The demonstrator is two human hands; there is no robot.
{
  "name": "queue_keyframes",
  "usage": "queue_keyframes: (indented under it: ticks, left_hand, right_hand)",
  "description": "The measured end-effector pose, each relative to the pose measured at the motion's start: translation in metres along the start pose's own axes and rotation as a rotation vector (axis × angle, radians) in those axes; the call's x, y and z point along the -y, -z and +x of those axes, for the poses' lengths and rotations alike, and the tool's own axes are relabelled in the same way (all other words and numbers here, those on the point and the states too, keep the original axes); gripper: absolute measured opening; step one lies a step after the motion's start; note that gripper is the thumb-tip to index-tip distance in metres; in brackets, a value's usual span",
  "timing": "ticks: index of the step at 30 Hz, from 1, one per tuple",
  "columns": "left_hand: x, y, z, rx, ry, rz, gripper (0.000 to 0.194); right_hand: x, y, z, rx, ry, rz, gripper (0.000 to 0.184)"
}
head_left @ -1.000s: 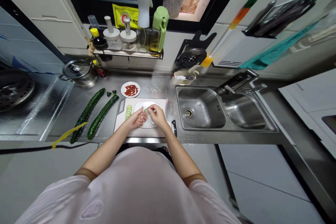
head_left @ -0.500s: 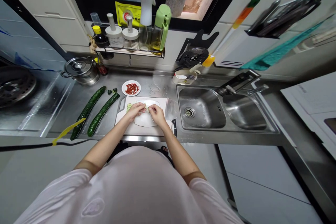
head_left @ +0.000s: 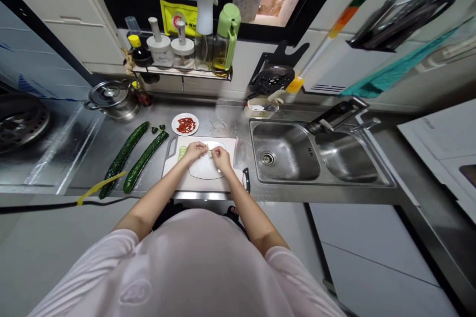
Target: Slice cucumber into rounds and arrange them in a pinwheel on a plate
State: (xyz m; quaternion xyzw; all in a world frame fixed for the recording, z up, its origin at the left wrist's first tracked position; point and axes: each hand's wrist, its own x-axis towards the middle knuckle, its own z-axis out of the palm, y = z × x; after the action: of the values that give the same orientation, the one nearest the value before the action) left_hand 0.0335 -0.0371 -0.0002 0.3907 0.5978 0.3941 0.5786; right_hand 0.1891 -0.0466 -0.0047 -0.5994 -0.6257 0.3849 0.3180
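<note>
Over the white plate (head_left: 204, 171), which lies on the white cutting board (head_left: 182, 184), my two hands are close together with their fingertips slightly apart. A small pale-green cucumber slice (head_left: 210, 154) is pinched between the fingers of my right hand (head_left: 221, 157). My left hand (head_left: 195, 150) is closed in a pinch; anything in its fingertips is too small to make out. Several cucumber slices (head_left: 182, 152) overlap at the board's left side, beside my left wrist. The knife with a black handle (head_left: 246, 180) is at the board's right edge.
Two whole cucumbers (head_left: 145, 162) and cut cucumber ends (head_left: 154, 130) lie left of the board. Behind it is a small plate with chopped red pieces (head_left: 185, 124). A double sink (head_left: 286, 153) is on the right, a lidded pot (head_left: 113, 100) at the back left.
My fingertips, which met around a green slice, have drawn slightly apart. The slice now hangs from my right hand. The camera view has shifted slightly.
</note>
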Motion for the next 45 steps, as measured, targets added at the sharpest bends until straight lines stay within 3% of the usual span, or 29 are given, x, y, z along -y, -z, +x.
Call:
queue_keyframes:
  ticks: [4, 9, 13, 20, 25, 33, 45]
  left_hand:
    - [0.003, 0.000, 0.021, -0.063, -0.037, 0.170, 0.023]
    - [0.003, 0.001, 0.033, -0.152, -0.209, 0.618, 0.015]
    - [0.003, -0.003, 0.029, -0.164, -0.284, 0.863, 0.025]
    - [0.002, -0.010, 0.012, -0.169, -0.396, 1.106, 0.031]
    - [0.003, -0.011, 0.009, -0.168, -0.402, 1.202, 0.028]
    - [0.008, -0.007, 0.014, -0.206, -0.451, 1.220, 0.030]
    - [0.009, -0.002, 0.013, -0.170, -0.433, 1.191, 0.033]
  right_hand:
    - [-0.003, -0.010, 0.015, -0.001, -0.052, -0.171, 0.011]
    - [-0.003, -0.020, 0.023, 0.023, -0.040, -0.344, 0.017]
    - [-0.001, -0.022, 0.023, 0.059, -0.033, -0.467, 0.019]
    - [0.002, -0.022, 0.019, 0.113, 0.012, -0.620, 0.026]
    - [0.001, -0.018, 0.011, 0.187, 0.135, -0.707, 0.032]
    - [0.005, -0.019, 0.008, 0.219, 0.099, -0.820, 0.035]
    - [0.010, -0.024, 0.001, 0.223, 0.110, -0.902, 0.034]
